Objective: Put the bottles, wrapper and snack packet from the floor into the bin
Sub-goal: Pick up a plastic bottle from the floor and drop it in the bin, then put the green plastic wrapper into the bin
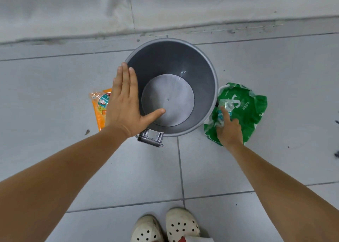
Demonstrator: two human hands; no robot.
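A grey round bin (209,71) stands on the tiled floor, with nothing inside it. My left hand (124,104) hovers flat and open over its left rim, fingers spread. An orange snack packet (100,111) lies on the floor left of the bin, partly hidden by that hand. To the right of the bin lies a crumpled green wrapper (245,105) with a clear plastic bottle (224,109) on top of it. My right hand (229,129) reaches down onto the bottle, index finger along it; whether the fingers have closed on it I cannot tell.
A metal pedal (150,138) juts from the bin's near side. A wall base (165,28) runs across just behind the bin. My feet in white perforated clogs (165,227) stand at the bottom edge. Small dark marks (336,153) sit at the far right.
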